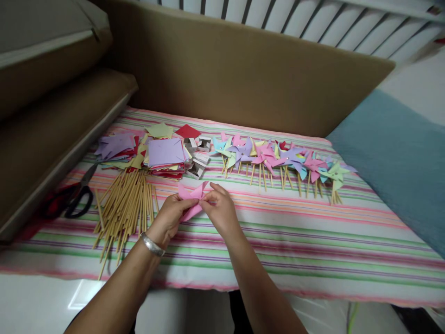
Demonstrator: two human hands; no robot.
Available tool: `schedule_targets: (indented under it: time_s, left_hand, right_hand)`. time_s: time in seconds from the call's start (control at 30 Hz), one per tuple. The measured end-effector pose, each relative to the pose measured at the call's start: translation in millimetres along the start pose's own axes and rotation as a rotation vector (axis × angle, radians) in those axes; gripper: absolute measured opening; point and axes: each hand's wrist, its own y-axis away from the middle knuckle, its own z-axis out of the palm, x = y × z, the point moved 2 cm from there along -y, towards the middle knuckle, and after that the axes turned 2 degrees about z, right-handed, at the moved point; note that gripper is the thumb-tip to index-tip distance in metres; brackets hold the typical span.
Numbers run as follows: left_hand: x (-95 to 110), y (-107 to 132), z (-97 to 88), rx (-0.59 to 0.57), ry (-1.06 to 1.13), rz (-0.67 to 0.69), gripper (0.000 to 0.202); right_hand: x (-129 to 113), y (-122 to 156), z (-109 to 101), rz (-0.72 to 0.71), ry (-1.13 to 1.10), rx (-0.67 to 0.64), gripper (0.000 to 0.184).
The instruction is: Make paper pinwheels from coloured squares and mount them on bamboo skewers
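A pink paper pinwheel (193, 192) is held between my hands above the striped cloth. My left hand (174, 212) grips it from the left, thumb pressed over its middle. On the other side, my right hand (219, 208) pinches close to the pinwheel's centre; whether something small sits between those fingertips I cannot tell. Just behind lie small open boxes (196, 166) and a stack of square paper sheets (166, 152), lilac on top. A bundle of wooden sticks (128, 204) spreads out to the left of my left hand.
Finished pinwheels on sticks (266, 155) lie in a row at the back right. Black-handled scissors (81, 192) rest at the left, near large brown padded panels (62, 125). More cut paper (114, 146) is piled behind the sticks. A brown board (243, 74) stands along the back.
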Motion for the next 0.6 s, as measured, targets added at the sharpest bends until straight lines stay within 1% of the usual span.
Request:
schedule_targets:
  time_s: [0.1, 0.2, 0.3, 0.37, 0.47, 0.6]
  left_hand:
    - [3, 1, -0.6, 0.026, 0.003, 0.007, 0.013]
    - [7, 2, -2.9, 0.057, -0.009, 0.003, 0.013]
    - [8, 2, -3.5, 0.051, -0.017, 0.003, 0.013]
    - [8, 3, -2.0, 0.033, -0.019, 0.004, 0.012]
    - [5, 4, 0.6, 0.039, -0.031, 0.017, 0.011]
    - [0, 5, 1.7, 0.032, 0.006, 0.031, 0.01]
  right_hand:
    - [-1, -1, -4, 0.01, -0.104, 0.0, 0.004]
    - [1, -3, -11, 0.142, -0.366, -0.036, 0.023]
    - [3, -4, -13, 0.26, -0.563, -0.135, 0.038]
    - [2, -2, -9, 0.295, -0.613, -0.194, 0.046]
    - [3, -1, 0, 0.3, -0.66, -0.24, 0.051]
    - [6, 0, 10, 0.3, -0.642, -0.218, 0.055]
